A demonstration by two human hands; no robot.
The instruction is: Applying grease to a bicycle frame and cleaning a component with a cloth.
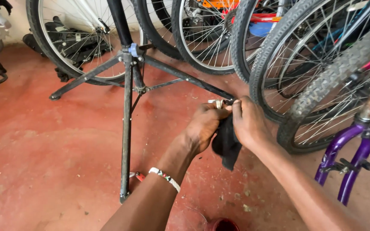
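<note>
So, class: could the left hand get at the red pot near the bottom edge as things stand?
Probably yes: the left hand holds a black rag with the right hand, and only bare floor lies between it and the pot.

black rag (pixel 226 143), small silver part (pixel 217 103), black repair stand (pixel 127 107), purple fork (pixel 351 152) with rusty brown tube above, red-brown floor (pixel 43 149), white beaded bracelet (pixel 165 178) with red and green flecks, black knobby tyre (pixel 322 87)

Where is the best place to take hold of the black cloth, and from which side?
Probably the loose lower end of the black cloth, taken from below. It hangs free under the left hand and right hand, while its upper part is bunched between them.
</note>
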